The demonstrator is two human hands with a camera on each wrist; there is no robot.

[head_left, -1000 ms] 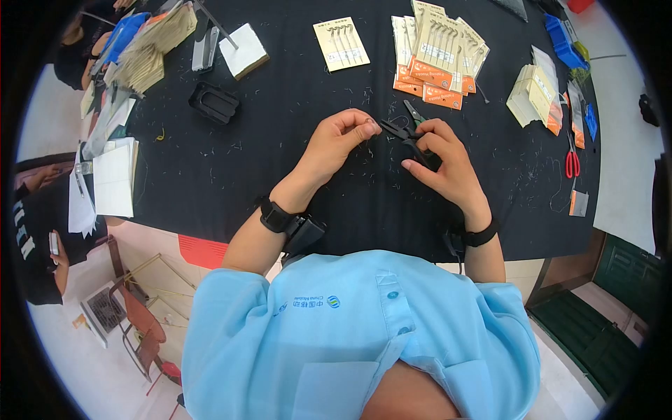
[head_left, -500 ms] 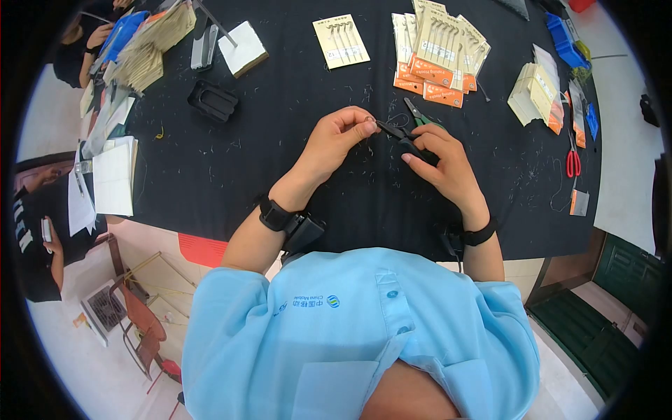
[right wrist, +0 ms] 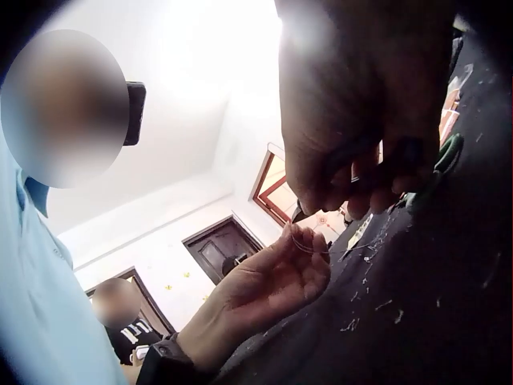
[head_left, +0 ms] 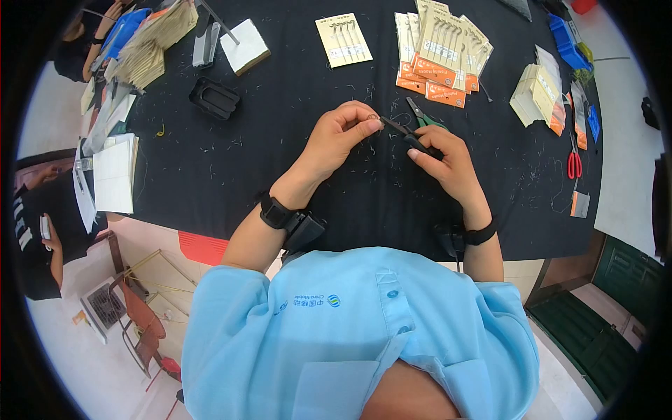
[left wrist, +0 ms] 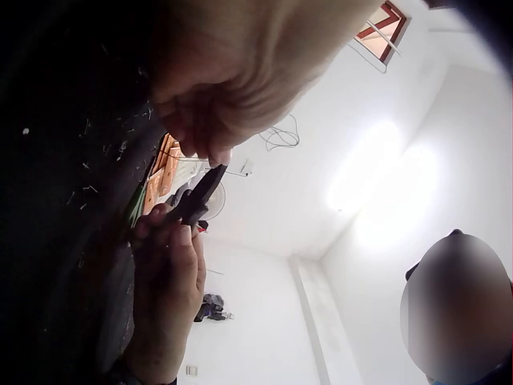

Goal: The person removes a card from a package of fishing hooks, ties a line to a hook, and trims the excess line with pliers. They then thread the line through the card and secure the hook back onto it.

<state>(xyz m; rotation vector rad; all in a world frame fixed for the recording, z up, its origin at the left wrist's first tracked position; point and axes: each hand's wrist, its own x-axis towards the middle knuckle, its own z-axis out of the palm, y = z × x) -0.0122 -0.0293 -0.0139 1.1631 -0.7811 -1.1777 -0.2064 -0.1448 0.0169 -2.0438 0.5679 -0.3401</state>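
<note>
Fingers (head_left: 360,127) of my left hand (head_left: 334,143) are pinching a thin wire (right wrist: 309,245); right hand (head_left: 448,164) is gripping pliers (head_left: 408,137).
Both are hanging over the black tabletop (head_left: 245,161), plier tips just beside the wire.

wire (head_left: 372,120) in left hand (head_left: 336,140) | pliers (head_left: 407,135) in right hand (head_left: 448,164), just right | card packs (head_left: 437,52) behind | scissors (head_left: 573,162) far right

Table (head_left: 280,175): black cover, strewn with short thread scraps.
- Far edge: one hook card (head_left: 343,40); a fanned pile of hook cards (head_left: 437,52); a white pad (head_left: 243,47).
- Left: black tray (head_left: 214,98); white sheets (head_left: 113,175) at the edge.
- Right: cream packets (head_left: 533,94); red scissors (head_left: 574,164); blue bin (head_left: 563,38).
- Centre: green-handled tool (head_left: 420,115), possibly snips.
</note>
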